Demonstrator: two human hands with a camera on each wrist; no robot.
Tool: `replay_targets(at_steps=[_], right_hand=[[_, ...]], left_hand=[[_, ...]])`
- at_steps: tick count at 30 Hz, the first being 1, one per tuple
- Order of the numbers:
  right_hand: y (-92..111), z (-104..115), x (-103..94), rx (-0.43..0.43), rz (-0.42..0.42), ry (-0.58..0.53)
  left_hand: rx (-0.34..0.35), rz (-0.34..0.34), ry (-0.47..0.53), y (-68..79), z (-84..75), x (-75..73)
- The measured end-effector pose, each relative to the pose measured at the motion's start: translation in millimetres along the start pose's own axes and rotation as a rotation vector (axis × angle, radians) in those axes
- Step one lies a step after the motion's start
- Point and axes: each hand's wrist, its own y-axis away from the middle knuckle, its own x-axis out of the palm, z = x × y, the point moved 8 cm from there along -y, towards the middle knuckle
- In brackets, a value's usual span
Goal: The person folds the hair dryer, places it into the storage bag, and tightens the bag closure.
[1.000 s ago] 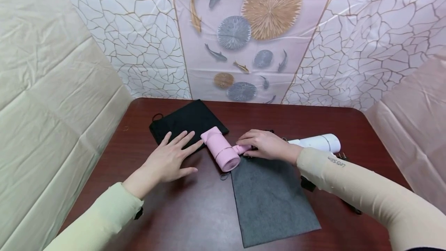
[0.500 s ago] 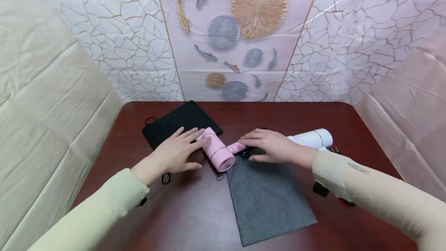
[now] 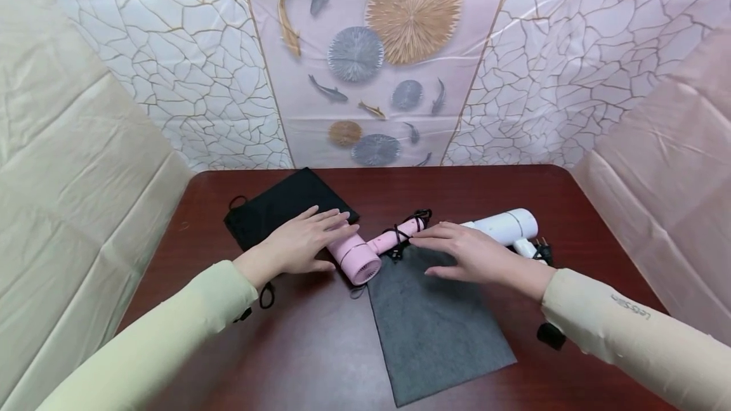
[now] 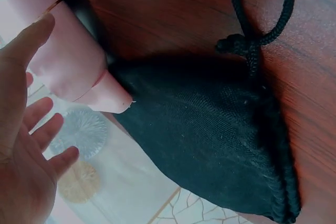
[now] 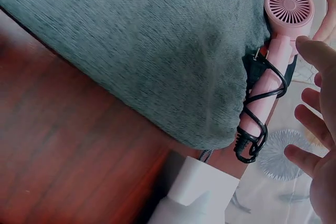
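Observation:
A pink hair dryer (image 3: 356, 260), its black cord wound round the handle (image 5: 268, 93), lies across the top of a grey cloth pouch (image 3: 440, 328), with its nozzle end by a black drawstring pouch (image 3: 285, 205). My left hand (image 3: 305, 241) is spread over the nozzle end, fingers extended, covering part of the barrel in the head view. Right of the handle end, my right hand (image 3: 471, 254) hovers above the grey pouch with fingers loosely extended and nothing in them. In the right wrist view its fingers (image 5: 315, 121) stand apart beside the dryer.
A white hair dryer (image 3: 505, 227) lies behind my right hand, its black plug (image 3: 542, 251) beside it. The black pouch's cord loop (image 4: 260, 9) rests on the dark red wooden table (image 3: 308, 347). Patterned cloth (image 3: 365, 49) hangs behind the table's far edge.
My right hand has come off the pink dryer's handle and drawn back to the right. My left hand has moved right, from over the black pouch to over the dryer's nozzle end.

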Motion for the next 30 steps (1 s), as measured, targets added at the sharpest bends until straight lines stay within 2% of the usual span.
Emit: replay_targets(at_steps=[14,21,30], right_hand=[[23,-2,-4.2,0.033,-0.075,-0.037],[24,-3,-4.3,0.056,-0.074,-0.055],[26,-5,1.2,0.128,-0.034,-0.081]], left_hand=[[0.109,-0.047,-0.02,-16.8,-1.8,11.2],[0.148,-0.082,-0.015,-17.2,-3.5,15.3],[0.226,-0.143,0.06,-16.6,-10.6,19.2]])
